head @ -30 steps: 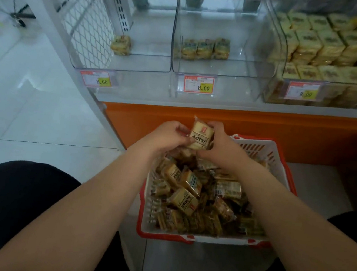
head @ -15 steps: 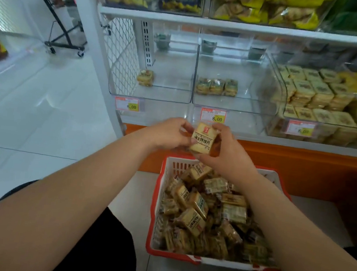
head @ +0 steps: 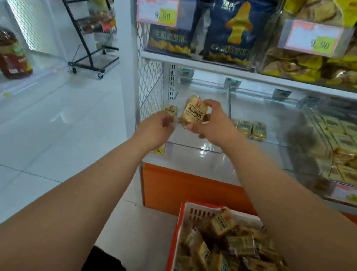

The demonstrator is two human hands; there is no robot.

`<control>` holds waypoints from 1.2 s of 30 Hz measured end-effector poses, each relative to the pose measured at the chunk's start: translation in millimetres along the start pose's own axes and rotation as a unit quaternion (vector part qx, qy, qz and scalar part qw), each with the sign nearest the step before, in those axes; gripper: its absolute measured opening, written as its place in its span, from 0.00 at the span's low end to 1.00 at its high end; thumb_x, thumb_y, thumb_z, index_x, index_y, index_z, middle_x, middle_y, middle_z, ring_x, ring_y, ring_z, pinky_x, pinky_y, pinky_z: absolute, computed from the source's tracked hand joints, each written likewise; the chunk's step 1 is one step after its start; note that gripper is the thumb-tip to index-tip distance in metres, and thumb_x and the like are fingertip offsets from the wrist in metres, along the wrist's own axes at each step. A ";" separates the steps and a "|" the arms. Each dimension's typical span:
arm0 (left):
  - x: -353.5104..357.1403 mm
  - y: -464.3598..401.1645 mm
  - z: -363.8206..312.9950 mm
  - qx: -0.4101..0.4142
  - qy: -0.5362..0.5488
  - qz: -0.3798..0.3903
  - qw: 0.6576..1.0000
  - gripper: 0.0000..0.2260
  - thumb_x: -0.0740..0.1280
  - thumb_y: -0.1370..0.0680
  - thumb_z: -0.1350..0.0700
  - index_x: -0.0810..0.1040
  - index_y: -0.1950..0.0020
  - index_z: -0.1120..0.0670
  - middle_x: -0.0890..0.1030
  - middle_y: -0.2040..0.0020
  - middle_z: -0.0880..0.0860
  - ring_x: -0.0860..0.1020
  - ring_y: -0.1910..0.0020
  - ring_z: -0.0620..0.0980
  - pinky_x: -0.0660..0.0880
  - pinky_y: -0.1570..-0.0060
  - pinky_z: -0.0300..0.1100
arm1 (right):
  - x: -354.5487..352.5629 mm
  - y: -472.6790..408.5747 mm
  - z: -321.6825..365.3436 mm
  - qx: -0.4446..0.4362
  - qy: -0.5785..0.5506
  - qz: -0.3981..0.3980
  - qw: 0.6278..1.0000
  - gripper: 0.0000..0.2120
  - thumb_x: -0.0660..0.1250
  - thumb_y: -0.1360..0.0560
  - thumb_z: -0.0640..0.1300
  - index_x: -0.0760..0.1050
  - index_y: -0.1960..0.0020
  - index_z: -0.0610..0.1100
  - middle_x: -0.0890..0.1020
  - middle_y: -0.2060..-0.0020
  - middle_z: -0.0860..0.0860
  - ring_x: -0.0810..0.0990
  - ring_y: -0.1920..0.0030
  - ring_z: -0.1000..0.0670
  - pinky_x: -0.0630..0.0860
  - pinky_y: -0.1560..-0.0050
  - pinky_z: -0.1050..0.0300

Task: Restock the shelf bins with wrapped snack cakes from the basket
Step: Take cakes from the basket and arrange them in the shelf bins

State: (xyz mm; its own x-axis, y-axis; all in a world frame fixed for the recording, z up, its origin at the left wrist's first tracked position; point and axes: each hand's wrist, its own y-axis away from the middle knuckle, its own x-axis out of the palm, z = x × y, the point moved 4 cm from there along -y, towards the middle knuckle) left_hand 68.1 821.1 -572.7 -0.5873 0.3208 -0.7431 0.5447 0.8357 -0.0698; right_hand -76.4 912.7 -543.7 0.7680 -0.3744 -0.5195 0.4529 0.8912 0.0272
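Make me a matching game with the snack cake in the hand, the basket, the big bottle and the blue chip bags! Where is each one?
Things:
1. held snack cake
2. basket
3. big bottle
4. blue chip bags

Places:
A. upper shelf bin
B. far left, across the aisle
C. on the floor, full of cakes
D. in the right hand, at the left bin's opening

Pairs: 1-D, 2-C, 3-B, 4-A

Left arm extended | left hand (head: 156,125) fingers loosely curled, holding nothing visible | right arm extended | right hand (head: 213,122) thumb and fingers pinching a wrapped snack cake (head: 194,113)
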 end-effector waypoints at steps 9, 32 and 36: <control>30.0 -41.7 30.1 -0.016 -0.138 0.101 0.985 0.25 0.69 0.22 0.49 0.68 0.27 0.47 0.76 0.34 0.52 0.75 0.37 0.52 0.75 0.42 0.47 | 51.3 -133.8 -53.3 0.122 -0.019 -0.019 0.992 0.44 0.77 0.30 0.44 0.53 0.23 0.42 0.71 0.33 0.43 0.74 0.41 0.46 0.74 0.53 0.58; 59.7 -101.2 12.5 0.038 -0.220 0.039 0.974 0.23 0.67 0.21 0.53 0.69 0.27 0.50 0.70 0.31 0.57 0.70 0.35 0.59 0.72 0.40 0.50 | -42.4 -27.8 -55.7 -0.211 0.435 -0.229 0.845 0.09 0.66 0.24 0.42 0.83 0.48 0.44 0.84 0.50 0.45 0.81 0.48 0.42 0.66 0.33 0.44; 77.1 -126.7 6.1 0.073 -0.277 0.133 0.949 0.33 0.69 0.22 0.50 0.58 0.20 0.48 0.55 0.20 0.53 0.57 0.23 0.57 0.60 0.27 0.54 | -47.3 -27.9 -88.5 -0.150 0.149 -0.103 0.972 0.12 0.60 0.18 0.46 0.79 0.40 0.45 0.70 0.30 0.53 0.76 0.47 0.53 0.70 0.43 0.64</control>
State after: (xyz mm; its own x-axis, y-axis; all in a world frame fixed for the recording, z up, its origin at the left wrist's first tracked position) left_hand -42.5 737.2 -625.3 -0.0339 0.1946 -0.9803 0.7307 0.6740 0.1085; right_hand -165.4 928.2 -595.4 0.4901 -0.5021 -0.7125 0.3970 0.8563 -0.3304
